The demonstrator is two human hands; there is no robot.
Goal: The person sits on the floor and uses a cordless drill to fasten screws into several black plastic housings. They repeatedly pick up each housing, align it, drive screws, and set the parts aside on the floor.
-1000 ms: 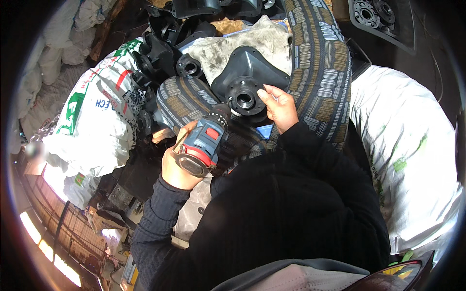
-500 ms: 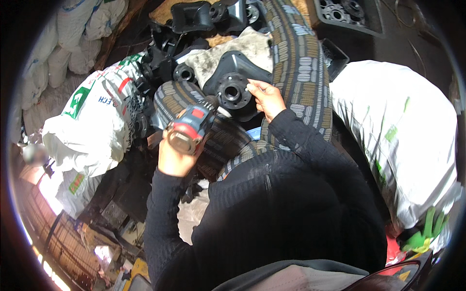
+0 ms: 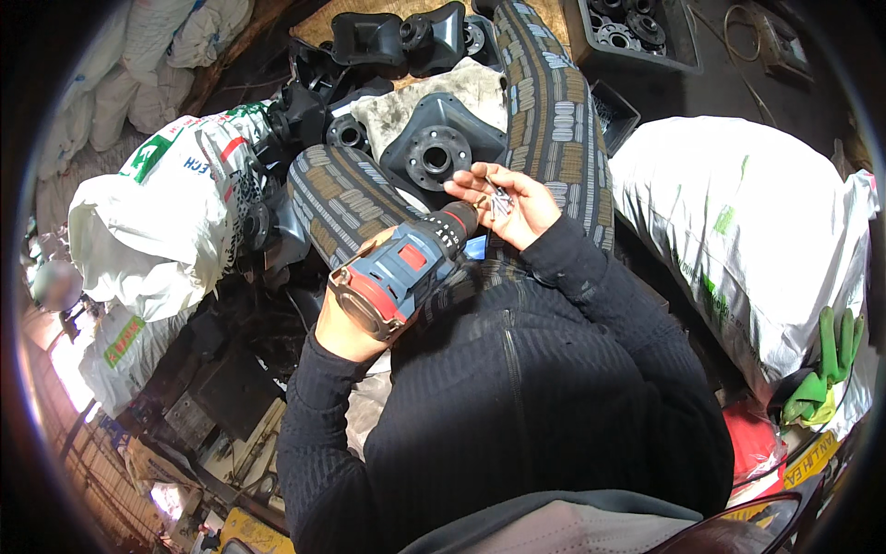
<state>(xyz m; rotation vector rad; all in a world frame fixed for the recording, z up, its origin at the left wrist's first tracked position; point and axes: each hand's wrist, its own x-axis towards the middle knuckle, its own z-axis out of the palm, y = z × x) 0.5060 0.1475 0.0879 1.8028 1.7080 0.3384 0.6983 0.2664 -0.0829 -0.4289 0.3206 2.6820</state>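
My left hand (image 3: 343, 325) grips a blue and red cordless drill (image 3: 399, 270), its chuck pointing up and right toward my other hand. Cupped palm up, my right hand (image 3: 528, 210) holds several small screws (image 3: 501, 202), with its fingers close to the drill's tip. Whether the tip touches a screw cannot be made out. Just beyond both hands, between my knees, rests a black part with a squarish flared base (image 3: 482, 138). Its round flange (image 3: 439, 138) faces up, with a central hole and smaller holes around it.
Similar black parts (image 3: 369, 39) are piled beyond a stained cloth (image 3: 378, 113). White sacks stand left (image 3: 138, 249) and right (image 3: 729, 212). A grey crate (image 3: 637, 57) at the far right holds round flanged parts. Green gloves (image 3: 821, 369) lie by the right sack.
The drill has swung from the flange toward my right hand. My right hand has come off the flange's edge, drawn nearer and turned palm up, showing the screws.
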